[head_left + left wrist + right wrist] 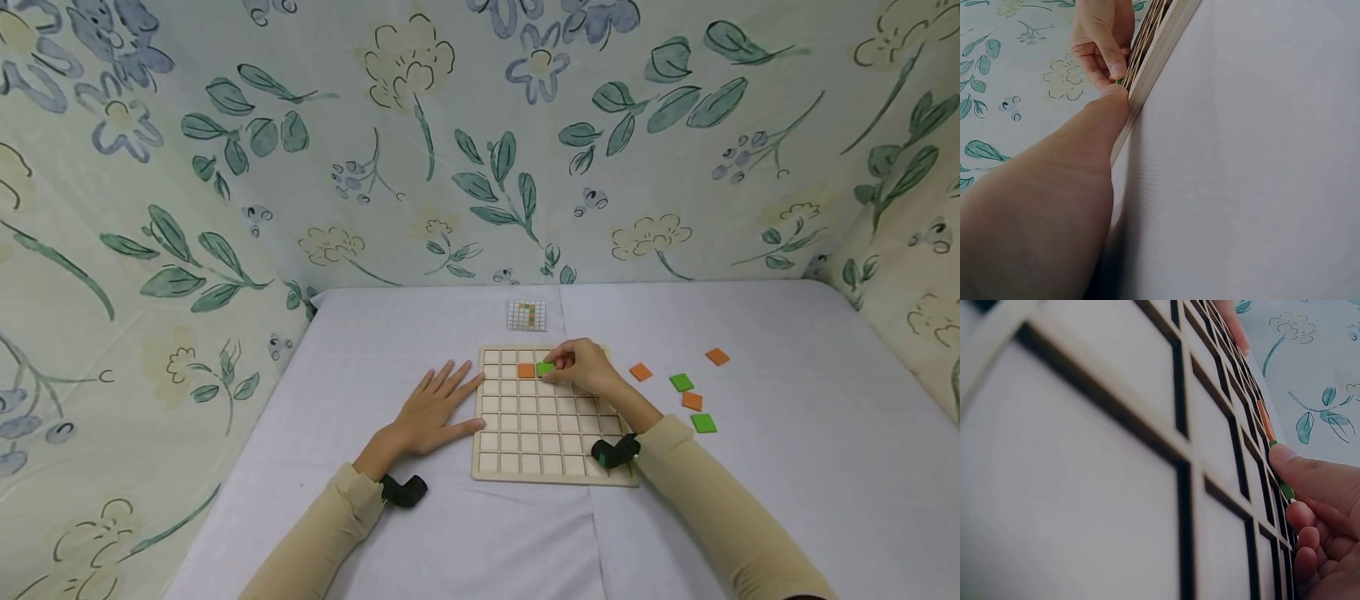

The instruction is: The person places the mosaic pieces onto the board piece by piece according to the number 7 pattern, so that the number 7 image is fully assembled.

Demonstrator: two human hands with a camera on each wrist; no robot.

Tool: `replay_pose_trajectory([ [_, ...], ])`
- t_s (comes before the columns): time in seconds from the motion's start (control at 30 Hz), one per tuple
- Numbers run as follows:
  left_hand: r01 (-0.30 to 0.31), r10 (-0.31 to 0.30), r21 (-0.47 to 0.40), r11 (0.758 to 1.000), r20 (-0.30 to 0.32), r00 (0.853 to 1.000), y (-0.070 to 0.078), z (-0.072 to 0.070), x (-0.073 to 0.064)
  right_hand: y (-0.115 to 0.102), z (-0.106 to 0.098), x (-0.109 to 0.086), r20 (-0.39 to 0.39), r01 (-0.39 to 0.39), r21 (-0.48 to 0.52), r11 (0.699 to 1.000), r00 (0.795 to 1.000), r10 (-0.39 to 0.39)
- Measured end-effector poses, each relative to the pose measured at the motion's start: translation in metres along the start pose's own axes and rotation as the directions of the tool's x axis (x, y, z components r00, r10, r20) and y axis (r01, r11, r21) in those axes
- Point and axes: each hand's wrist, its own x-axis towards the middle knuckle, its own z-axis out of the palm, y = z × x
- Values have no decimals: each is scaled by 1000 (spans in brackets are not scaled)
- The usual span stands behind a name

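A wooden grid board (528,443) lies on the white cloth. My right hand (588,367) pinches a green square tile (545,368) between thumb and fingers at the board's second row from the back. Just left of that tile, an orange tile (527,371) sits in a square of the same row. In the right wrist view the thumb is on the green tile (1285,489), close beside the orange tile (1265,422). My left hand (435,412) rests with fingers spread by the board's left side, its thumb tip at the edge.
Right of the board lie loose tiles, among them an orange one (641,372), a green one (682,382) and another green one (703,423). Behind the board is a small printed grid card (527,316) with coloured squares. A floral curtain (420,208) hangs behind the table.
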Motion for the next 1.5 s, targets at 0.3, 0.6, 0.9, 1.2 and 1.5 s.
replay_pose_trajectory([
  [0.3, -1, 1, -11, 1000, -10, 1000, 1, 0, 0, -2, 2, -1, -6, -20, 11, 1000, 1000, 20],
  [0.6, -13, 12, -17, 1000, -35, 999, 1, 0, -1, -2, -5, -3, 9, 7, 6, 1000, 1000, -7],
  [0.9, -4, 4, -17, 1000, -18, 1000, 2, -1, -1, 0, -33, -11, 15, 51, 34, 998, 999, -51],
  [1.2, -11, 11, -15, 1000, -25, 1000, 3, -3, -2, 14, -70, -26, -24, -35, 7, 999, 999, 35],
  [1.5, -15, 14, -25, 1000, -11, 1000, 1, -2, -2, 38, -100, -44, -27, -71, -50, 996, 997, 69],
])
